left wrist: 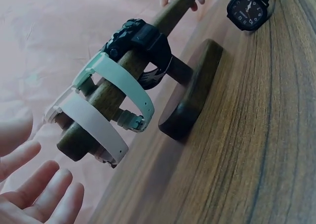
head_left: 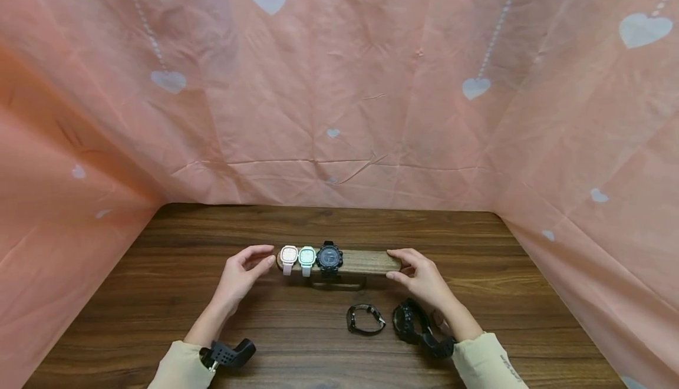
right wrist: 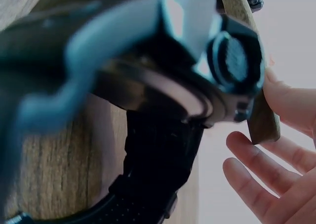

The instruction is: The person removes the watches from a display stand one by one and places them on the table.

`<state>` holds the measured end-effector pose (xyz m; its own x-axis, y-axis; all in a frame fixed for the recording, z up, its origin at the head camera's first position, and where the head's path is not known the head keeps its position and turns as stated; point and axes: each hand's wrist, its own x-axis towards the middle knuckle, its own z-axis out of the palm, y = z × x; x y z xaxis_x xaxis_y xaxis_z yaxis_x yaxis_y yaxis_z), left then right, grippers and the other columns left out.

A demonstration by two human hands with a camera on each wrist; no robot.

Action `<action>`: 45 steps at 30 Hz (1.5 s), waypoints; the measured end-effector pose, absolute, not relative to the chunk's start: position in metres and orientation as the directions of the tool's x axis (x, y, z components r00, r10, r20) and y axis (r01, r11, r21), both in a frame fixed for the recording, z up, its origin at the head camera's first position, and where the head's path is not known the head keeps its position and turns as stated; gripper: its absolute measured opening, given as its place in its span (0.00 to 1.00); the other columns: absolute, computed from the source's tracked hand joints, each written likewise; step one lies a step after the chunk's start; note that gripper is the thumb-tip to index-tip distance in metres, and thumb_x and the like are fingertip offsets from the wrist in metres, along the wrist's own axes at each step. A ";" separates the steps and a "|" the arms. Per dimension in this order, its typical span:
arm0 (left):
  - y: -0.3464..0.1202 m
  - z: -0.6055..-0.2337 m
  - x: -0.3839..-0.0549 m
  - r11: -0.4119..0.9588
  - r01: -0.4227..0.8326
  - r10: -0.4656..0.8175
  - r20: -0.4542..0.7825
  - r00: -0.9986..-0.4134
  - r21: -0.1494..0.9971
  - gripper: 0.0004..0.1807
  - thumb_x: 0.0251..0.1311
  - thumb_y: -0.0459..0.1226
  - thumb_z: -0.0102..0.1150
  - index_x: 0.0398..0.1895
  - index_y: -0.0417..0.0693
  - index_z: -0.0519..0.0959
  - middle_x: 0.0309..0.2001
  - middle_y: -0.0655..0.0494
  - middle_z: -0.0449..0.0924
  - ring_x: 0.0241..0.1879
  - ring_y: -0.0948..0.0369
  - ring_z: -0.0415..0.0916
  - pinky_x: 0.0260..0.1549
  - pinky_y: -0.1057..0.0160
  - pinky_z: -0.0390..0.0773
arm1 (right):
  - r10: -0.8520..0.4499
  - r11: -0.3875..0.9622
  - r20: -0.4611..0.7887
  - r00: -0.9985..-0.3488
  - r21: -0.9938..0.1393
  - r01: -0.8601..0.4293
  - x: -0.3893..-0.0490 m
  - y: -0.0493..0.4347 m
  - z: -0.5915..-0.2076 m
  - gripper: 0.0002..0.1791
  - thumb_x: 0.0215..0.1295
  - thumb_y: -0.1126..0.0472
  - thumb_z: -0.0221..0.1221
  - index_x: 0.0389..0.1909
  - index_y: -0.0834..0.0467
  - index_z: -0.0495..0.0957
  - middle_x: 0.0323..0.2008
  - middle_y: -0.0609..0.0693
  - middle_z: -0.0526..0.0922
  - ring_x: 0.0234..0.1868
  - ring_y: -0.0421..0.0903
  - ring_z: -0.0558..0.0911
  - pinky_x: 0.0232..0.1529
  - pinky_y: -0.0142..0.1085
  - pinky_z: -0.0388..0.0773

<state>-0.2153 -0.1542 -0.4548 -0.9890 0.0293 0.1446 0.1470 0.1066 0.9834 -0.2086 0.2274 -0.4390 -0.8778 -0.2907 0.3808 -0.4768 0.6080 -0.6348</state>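
Note:
A wooden watch stand (head_left: 368, 262) has a horizontal bar on a post and base. Three watches circle its left half: pink (head_left: 289, 255), mint green (head_left: 307, 257) and black (head_left: 329, 256). My left hand (head_left: 239, 277) is beside the bar's left end, fingers loosely bent; in the left wrist view they are apart from the bar and hold nothing. At the other end, my right hand (head_left: 421, 277) pinches the bar between thumb and fingers. The thumb (right wrist: 284, 93) meets the bar's edge in the right wrist view.
In front of the stand, a thin black-strapped watch (head_left: 366, 319) lies on the wooden table (head_left: 297, 342). A bulky black watch (head_left: 405, 321) is below my right hand, partly hidden by its wrist camera (head_left: 439, 345). A pink curtain (head_left: 329, 94) with hearts surrounds the table.

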 end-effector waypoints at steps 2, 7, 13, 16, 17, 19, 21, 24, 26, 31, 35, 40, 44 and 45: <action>-0.154 -0.453 -0.216 0.113 0.158 0.046 0.154 -0.987 0.981 0.25 0.55 0.41 0.65 0.52 0.35 0.74 0.48 0.40 0.77 0.45 0.57 0.76 0.39 0.67 0.78 | -0.292 0.609 0.377 -0.879 -0.636 -0.475 -0.210 0.227 -0.439 0.26 0.51 0.63 0.68 0.53 0.61 0.76 0.48 0.54 0.78 0.37 0.46 0.78 0.37 0.41 0.81; -0.150 -0.455 -0.220 0.170 0.197 0.107 0.181 -0.978 0.966 0.27 0.52 0.40 0.67 0.54 0.39 0.74 0.51 0.42 0.76 0.50 0.51 0.73 0.41 0.68 0.77 | -0.288 0.613 0.363 -0.886 -0.640 -0.462 -0.211 0.226 -0.438 0.25 0.51 0.63 0.68 0.53 0.61 0.76 0.46 0.53 0.78 0.37 0.47 0.78 0.37 0.44 0.80; -0.145 -0.458 -0.222 0.175 0.250 0.247 0.203 -0.947 0.952 0.33 0.48 0.36 0.70 0.59 0.41 0.69 0.53 0.43 0.72 0.53 0.46 0.69 0.47 0.57 0.76 | -0.278 0.619 0.333 -0.901 -0.655 -0.433 -0.211 0.226 -0.436 0.25 0.51 0.64 0.68 0.53 0.60 0.77 0.46 0.52 0.78 0.39 0.48 0.78 0.38 0.42 0.80; -0.142 -0.458 -0.223 0.185 0.279 0.289 0.219 -0.932 0.942 0.35 0.47 0.34 0.70 0.61 0.41 0.67 0.54 0.43 0.71 0.54 0.45 0.68 0.49 0.52 0.75 | -0.281 0.623 0.320 -0.905 -0.656 -0.426 -0.212 0.227 -0.434 0.25 0.52 0.63 0.68 0.53 0.60 0.76 0.47 0.52 0.78 0.40 0.48 0.78 0.39 0.44 0.80; -0.142 -0.458 -0.223 0.191 0.290 0.300 0.225 -0.927 0.938 0.36 0.47 0.34 0.71 0.61 0.41 0.67 0.54 0.43 0.71 0.54 0.46 0.68 0.49 0.51 0.75 | -0.280 0.622 0.318 -0.906 -0.658 -0.424 -0.212 0.227 -0.434 0.25 0.52 0.63 0.68 0.53 0.60 0.77 0.46 0.52 0.78 0.40 0.48 0.78 0.39 0.44 0.80; -0.140 -0.456 -0.224 0.193 0.306 0.321 0.234 -0.918 0.932 0.36 0.47 0.33 0.71 0.62 0.42 0.67 0.54 0.43 0.71 0.53 0.47 0.69 0.48 0.51 0.75 | -0.280 0.624 0.315 -0.907 -0.659 -0.421 -0.212 0.227 -0.434 0.25 0.52 0.63 0.68 0.53 0.59 0.77 0.46 0.52 0.78 0.40 0.48 0.78 0.39 0.45 0.80; -0.138 -0.455 -0.225 0.186 0.317 0.342 0.241 -0.908 0.930 0.36 0.47 0.32 0.70 0.62 0.43 0.67 0.55 0.43 0.70 0.53 0.47 0.69 0.46 0.53 0.77 | -0.277 0.625 0.314 -0.908 -0.659 -0.418 -0.212 0.227 -0.434 0.25 0.52 0.63 0.68 0.53 0.59 0.77 0.46 0.52 0.79 0.40 0.48 0.78 0.39 0.45 0.80; -0.136 -0.453 -0.227 0.172 0.326 0.358 0.249 -0.900 0.929 0.36 0.46 0.28 0.70 0.61 0.42 0.67 0.53 0.42 0.71 0.51 0.48 0.70 0.42 0.56 0.78 | -0.273 0.624 0.316 -0.909 -0.661 -0.417 -0.212 0.227 -0.434 0.25 0.51 0.63 0.68 0.53 0.59 0.77 0.46 0.52 0.79 0.40 0.48 0.78 0.39 0.45 0.80; -0.134 -0.447 -0.224 0.166 0.331 0.366 0.253 -0.895 0.929 0.35 0.45 0.26 0.69 0.61 0.39 0.67 0.52 0.39 0.71 0.49 0.47 0.70 0.41 0.55 0.79 | -0.269 0.621 0.317 -0.910 -0.665 -0.415 -0.213 0.227 -0.435 0.25 0.51 0.63 0.68 0.53 0.59 0.77 0.46 0.52 0.79 0.40 0.48 0.78 0.39 0.44 0.80; -0.131 -0.430 -0.217 0.160 0.334 0.381 0.254 -0.889 0.929 0.34 0.45 0.21 0.67 0.59 0.33 0.67 0.51 0.36 0.71 0.49 0.44 0.70 0.42 0.51 0.78 | -0.262 0.614 0.314 -0.913 -0.675 -0.409 -0.213 0.228 -0.435 0.25 0.51 0.63 0.68 0.53 0.60 0.77 0.46 0.52 0.78 0.40 0.48 0.78 0.39 0.45 0.80; -0.133 -0.430 -0.218 0.165 0.332 0.389 0.248 -0.887 0.929 0.35 0.45 0.22 0.67 0.59 0.32 0.66 0.52 0.36 0.70 0.49 0.44 0.70 0.41 0.52 0.79 | -0.253 0.617 0.331 -0.909 -0.668 -0.415 -0.212 0.226 -0.437 0.25 0.51 0.64 0.68 0.53 0.60 0.77 0.45 0.52 0.79 0.39 0.48 0.78 0.39 0.46 0.80; -0.135 -0.431 -0.218 0.171 0.315 0.385 0.231 -0.894 0.934 0.34 0.45 0.22 0.67 0.60 0.33 0.66 0.52 0.37 0.70 0.46 0.48 0.72 0.40 0.58 0.79 | -0.253 0.621 0.356 -0.900 -0.653 -0.433 -0.212 0.224 -0.439 0.25 0.51 0.65 0.68 0.53 0.61 0.77 0.45 0.53 0.78 0.37 0.47 0.78 0.37 0.45 0.80; -0.134 -0.435 -0.222 0.144 0.283 0.389 0.209 -0.897 0.948 0.35 0.45 0.22 0.67 0.60 0.32 0.65 0.51 0.36 0.70 0.43 0.50 0.75 0.37 0.62 0.80 | -0.248 0.617 0.346 -0.905 -0.663 -0.423 -0.211 0.223 -0.440 0.26 0.51 0.65 0.68 0.54 0.62 0.76 0.46 0.53 0.78 0.37 0.47 0.78 0.38 0.46 0.80; -0.135 -0.438 -0.224 0.138 0.274 0.389 0.202 -0.899 0.952 0.35 0.45 0.22 0.67 0.60 0.32 0.65 0.50 0.36 0.71 0.42 0.50 0.75 0.36 0.63 0.80 | -0.246 0.614 0.343 -0.907 -0.668 -0.419 -0.211 0.223 -0.440 0.26 0.51 0.65 0.67 0.54 0.61 0.76 0.46 0.53 0.78 0.37 0.46 0.78 0.38 0.46 0.80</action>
<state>-0.2243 -0.1346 -0.4378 -0.8987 0.3892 0.2021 0.2739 0.1382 0.9518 -0.2109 0.2232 -0.4396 -0.9066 -0.2460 0.3428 -0.4194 0.6144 -0.6683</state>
